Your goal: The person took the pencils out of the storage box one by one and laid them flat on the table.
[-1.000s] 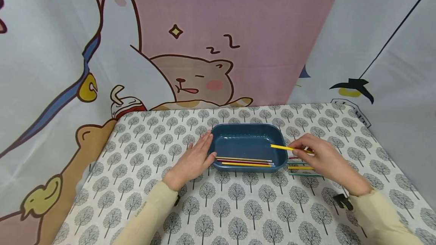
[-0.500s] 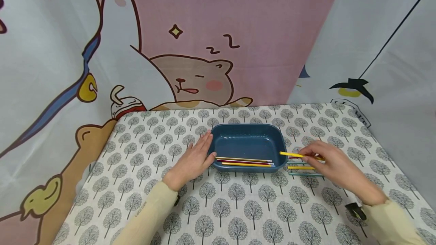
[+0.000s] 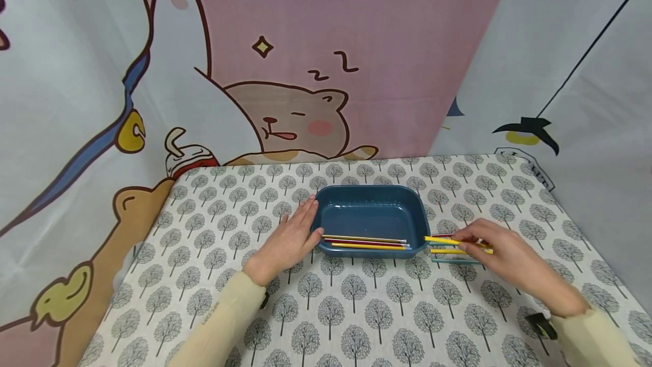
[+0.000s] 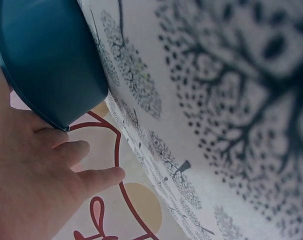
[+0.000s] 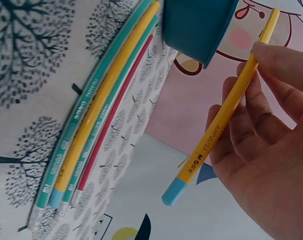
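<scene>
My right hand (image 3: 496, 251) pinches a yellow pencil (image 5: 216, 120) with a light blue end between thumb and fingers, raised above the cloth. Under it, right of a dark blue rectangular tray (image 3: 372, 220), a row of pencils lies on the cloth: green pencils (image 5: 71, 135), a yellow one (image 5: 99, 95) between them, and a red one (image 5: 114, 112). My left hand (image 3: 290, 239) rests with straight fingers against the tray's left rim. Several pencils (image 3: 367, 242), yellow and dark red among them, lie inside along the tray's near wall.
A tree-print cloth (image 3: 356, 310) covers the table. Behind it hangs a curtain (image 3: 397, 72) with cartoon animals, and a pale curtain (image 3: 601, 101) stands along the right side.
My right hand has moved right and toward me with the yellow pencil, from over the tray's right end to above the row of pencils. The left hand has stayed put.
</scene>
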